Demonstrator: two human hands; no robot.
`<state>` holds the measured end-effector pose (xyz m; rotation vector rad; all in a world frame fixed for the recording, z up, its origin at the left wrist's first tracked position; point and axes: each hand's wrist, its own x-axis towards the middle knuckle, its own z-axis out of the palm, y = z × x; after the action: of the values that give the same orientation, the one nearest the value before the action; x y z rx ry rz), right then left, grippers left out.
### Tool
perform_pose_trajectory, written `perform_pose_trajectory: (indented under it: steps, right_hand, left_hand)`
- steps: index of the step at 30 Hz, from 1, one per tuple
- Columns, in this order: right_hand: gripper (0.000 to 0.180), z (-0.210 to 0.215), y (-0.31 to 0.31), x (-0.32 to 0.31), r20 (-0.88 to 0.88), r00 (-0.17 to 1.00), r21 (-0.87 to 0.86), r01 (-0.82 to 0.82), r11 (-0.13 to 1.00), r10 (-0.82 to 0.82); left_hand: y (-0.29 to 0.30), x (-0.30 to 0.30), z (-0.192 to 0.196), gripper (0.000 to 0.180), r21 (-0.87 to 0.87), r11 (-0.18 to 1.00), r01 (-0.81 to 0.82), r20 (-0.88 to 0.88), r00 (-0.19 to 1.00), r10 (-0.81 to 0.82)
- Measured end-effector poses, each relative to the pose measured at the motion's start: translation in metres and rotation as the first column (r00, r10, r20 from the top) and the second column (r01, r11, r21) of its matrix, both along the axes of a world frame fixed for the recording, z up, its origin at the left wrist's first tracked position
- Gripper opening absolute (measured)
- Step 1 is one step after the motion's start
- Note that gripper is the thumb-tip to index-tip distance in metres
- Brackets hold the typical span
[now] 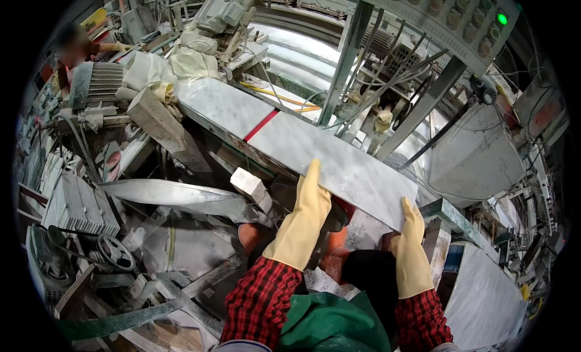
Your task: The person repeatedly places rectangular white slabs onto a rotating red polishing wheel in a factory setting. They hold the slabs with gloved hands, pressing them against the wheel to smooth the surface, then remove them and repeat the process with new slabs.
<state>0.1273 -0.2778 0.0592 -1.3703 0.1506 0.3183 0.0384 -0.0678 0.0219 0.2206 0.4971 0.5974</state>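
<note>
One slab [339, 164], red-lined, is gripped at its near edge by left hand [305, 216] and right hand [413, 243]; not yet set down.

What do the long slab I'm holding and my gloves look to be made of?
The slab looks like cut stone, probably pale grey marble: faint veining, matt dusty face, straight sawn edges, a red line across it. The gloves on the left hand and right hand look like yellowish rubber, smooth and dusty; both grip its near edge.
</note>
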Motion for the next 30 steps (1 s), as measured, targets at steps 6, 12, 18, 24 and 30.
perform_pose_trajectory:
  steps: [6,12,18,24,30]
  right_hand:
    - [0.044,-0.024,0.003,0.009,-0.003,0.999,0.063,-0.034,0.997,0.034]
    - [0.046,-0.041,0.015,0.006,-0.099,0.995,0.11,0.008,0.994,0.003]
    - [0.047,-0.056,0.021,0.014,-0.062,0.995,0.175,-0.062,0.983,0.074]
    - [0.045,-0.049,0.028,0.013,-0.083,0.993,0.14,-0.075,0.987,0.087]
    - [0.047,-0.065,0.028,0.013,-0.028,0.989,0.101,-0.143,0.985,0.146]
  left_hand:
    - [-0.017,-0.039,-0.002,0.041,0.093,0.954,0.285,0.107,0.95,-0.294]
    - [-0.007,-0.07,0.012,0.056,0.208,0.864,0.458,-0.201,0.885,-0.421]
    - [-0.009,-0.07,0.019,0.067,0.231,0.801,0.552,-0.367,0.812,-0.453]
    - [-0.027,-0.065,0.012,0.065,0.255,0.665,0.702,-0.417,0.7,-0.579]
    - [-0.046,-0.052,0.015,0.073,0.232,0.593,0.771,-0.455,0.625,-0.634]
